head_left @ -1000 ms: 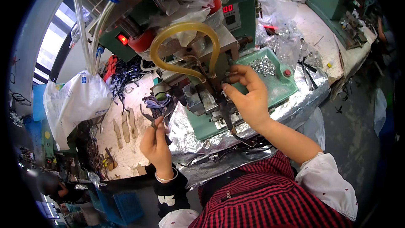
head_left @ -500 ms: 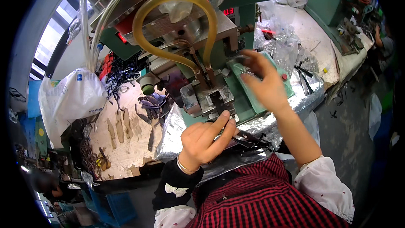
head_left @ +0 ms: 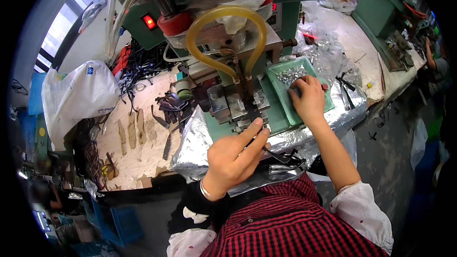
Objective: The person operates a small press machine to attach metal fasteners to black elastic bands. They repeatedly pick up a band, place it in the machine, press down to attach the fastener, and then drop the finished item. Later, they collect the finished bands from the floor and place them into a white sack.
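Observation:
My left hand (head_left: 233,162) reaches to the front of a green press. Its index and middle fingers close on a black strap (head_left: 253,109), which lies flat on the metal die block (head_left: 235,104) under the press head. Past the fingers, the strap's tail runs down toward the bench edge. To the right stands a green plastic tray (head_left: 281,109) with small shiny metal pieces (head_left: 291,74) in its far part. My right hand (head_left: 309,100) is in this tray, fingers curled down beside the pieces; whatever the fingertips hold is hidden.
A looped yellow hose (head_left: 190,43) hangs before the press head. Dark straps (head_left: 173,112) pile left of the die, and more lie on foil (head_left: 285,159) at the front edge. A white plastic bag (head_left: 78,100) sits far left. Another green machine (head_left: 381,9) stands right.
My right hand, blurred at the tray's left side before, has come down among its contents with fingers curled. My left hand stays on the strap. The whole view has shifted slightly.

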